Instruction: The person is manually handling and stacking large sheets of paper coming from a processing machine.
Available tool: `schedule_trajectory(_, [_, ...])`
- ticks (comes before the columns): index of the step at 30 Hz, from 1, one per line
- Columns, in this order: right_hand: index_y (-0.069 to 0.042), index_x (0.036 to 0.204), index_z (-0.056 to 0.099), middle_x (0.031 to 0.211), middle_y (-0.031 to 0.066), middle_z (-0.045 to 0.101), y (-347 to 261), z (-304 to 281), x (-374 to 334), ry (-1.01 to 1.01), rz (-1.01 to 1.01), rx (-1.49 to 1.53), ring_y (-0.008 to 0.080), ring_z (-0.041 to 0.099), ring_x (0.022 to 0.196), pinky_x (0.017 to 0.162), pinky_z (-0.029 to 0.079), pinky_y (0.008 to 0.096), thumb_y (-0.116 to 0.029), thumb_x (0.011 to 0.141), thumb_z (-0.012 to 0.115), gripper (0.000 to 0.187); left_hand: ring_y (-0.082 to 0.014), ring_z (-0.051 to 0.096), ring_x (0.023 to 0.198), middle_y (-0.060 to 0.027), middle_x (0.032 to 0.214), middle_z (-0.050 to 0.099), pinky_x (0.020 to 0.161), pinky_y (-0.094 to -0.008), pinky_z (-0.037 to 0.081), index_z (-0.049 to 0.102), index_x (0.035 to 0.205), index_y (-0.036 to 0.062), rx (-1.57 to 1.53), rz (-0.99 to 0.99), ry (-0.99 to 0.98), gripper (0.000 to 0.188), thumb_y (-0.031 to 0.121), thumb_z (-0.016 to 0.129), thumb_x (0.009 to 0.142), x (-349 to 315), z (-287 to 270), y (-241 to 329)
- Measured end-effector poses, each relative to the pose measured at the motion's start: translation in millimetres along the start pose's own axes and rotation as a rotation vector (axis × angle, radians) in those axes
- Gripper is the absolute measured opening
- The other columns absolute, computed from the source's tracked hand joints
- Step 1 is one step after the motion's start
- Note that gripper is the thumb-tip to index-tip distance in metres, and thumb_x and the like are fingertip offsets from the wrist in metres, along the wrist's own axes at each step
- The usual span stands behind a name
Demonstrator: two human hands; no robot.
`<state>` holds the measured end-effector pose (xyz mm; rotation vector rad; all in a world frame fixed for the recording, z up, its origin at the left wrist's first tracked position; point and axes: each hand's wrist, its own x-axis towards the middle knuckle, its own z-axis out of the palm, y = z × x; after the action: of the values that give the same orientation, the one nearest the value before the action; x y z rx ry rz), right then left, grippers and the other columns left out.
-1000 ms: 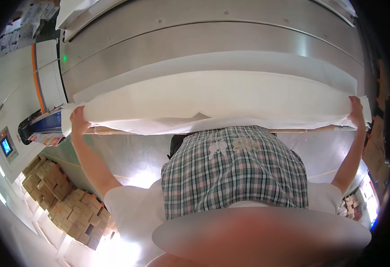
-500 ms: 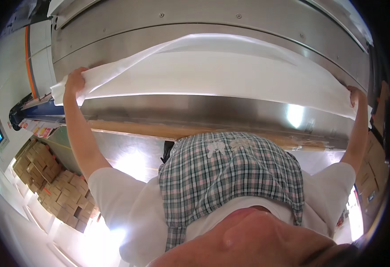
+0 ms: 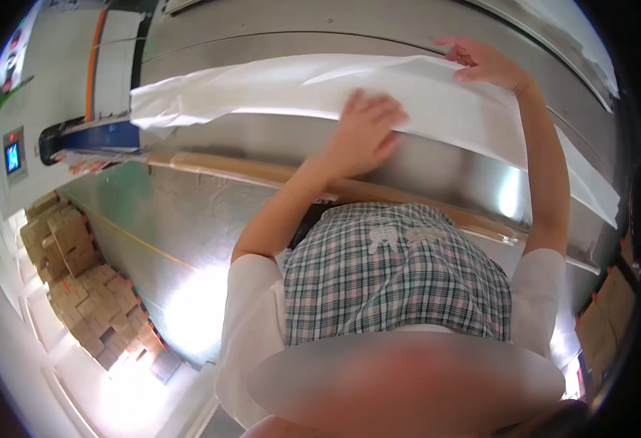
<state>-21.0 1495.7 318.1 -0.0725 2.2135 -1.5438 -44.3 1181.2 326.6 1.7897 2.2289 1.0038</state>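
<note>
A long white cloth [image 3: 276, 86], folded into a strip with loose creases, lies along the steel surface [image 3: 262, 135] in front of me. Over its near edge, around the middle, is my left hand [image 3: 370, 131]. Slightly smeared by motion, its fingers are stretched forward above the cloth and hold nothing that I can see. Farther right, my right hand [image 3: 487, 64] is at the cloth's far edge with its fingers apart and lightly bent. My right forearm crosses over the strip and hides part of its right side.
Steel machine panels [image 3: 218, 40] rise behind the cloth. A brown ledge [image 3: 225, 166] runs along the near side. At the left are a blue panel [image 3: 105, 136] and a small control screen [image 3: 13, 156]. Stacked cardboard boxes [image 3: 105, 310] stand on the floor at lower left.
Both hands have let go of the cloth's ends. My left hand moved right to the middle, and my right hand moved left and farther away. The cloth now rests lower on the steel.
</note>
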Motion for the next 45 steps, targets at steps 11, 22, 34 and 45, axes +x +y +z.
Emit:
schedule_trajectory(11, [-0.003,0.085,0.049,0.086,0.0114,0.049,-74.1,97.5,-18.0,0.316,-0.133,-0.738,0.0289,0.052,0.073,0.066,0.044,0.0353,0.004,0.064,0.058,0.023,-0.0369,0.044,0.109,-0.0121,0.118,0.051,0.091,-0.0552,0.028,0.051,0.116,0.0125,0.799,-0.549,0.272,0.040,0.029,0.050,0.080,-195.1,-154.3,-199.3])
schedule_trajectory(22, [-0.004,0.085,0.050,0.091,0.0113,0.049,-92.6,152.5,7.8,0.490,-0.027,-0.696,0.0306,0.053,0.081,0.068,0.045,0.0360,0.003,0.064,0.060,0.023,-0.0327,0.027,0.127,-0.0070,0.139,0.031,0.094,-0.0646,0.021,0.035,0.132,0.0245,0.918,-1.126,0.138,0.060,0.045,0.051,0.079,-230.2,-222.7,-277.6])
schedule_trajectory(34, [-0.003,0.087,0.052,0.094,0.0114,0.050,-121.1,180.7,43.4,0.625,-0.009,-0.729,0.0308,0.051,0.089,0.075,0.045,0.0373,0.004,0.062,0.059,0.027,-0.0264,0.057,0.088,-0.0126,0.095,0.060,0.071,-0.0402,0.046,0.062,0.094,0.0087,0.534,-0.853,0.443,0.025,0.029,0.055,0.080,-210.7,-323.1,-306.0])
schedule_trajectory(45, [-0.007,0.091,0.054,0.098,0.0097,0.049,-108.6,142.5,5.7,0.750,0.210,-0.869,0.0288,0.046,0.097,0.079,0.044,0.0374,0.001,0.060,0.061,0.034,-0.0396,0.055,0.077,-0.0200,0.084,0.060,0.069,-0.0455,0.043,0.059,0.083,0.0029,0.377,-0.632,-0.018,0.038,0.035,0.039,0.089,-80.0,-172.5,-214.0])
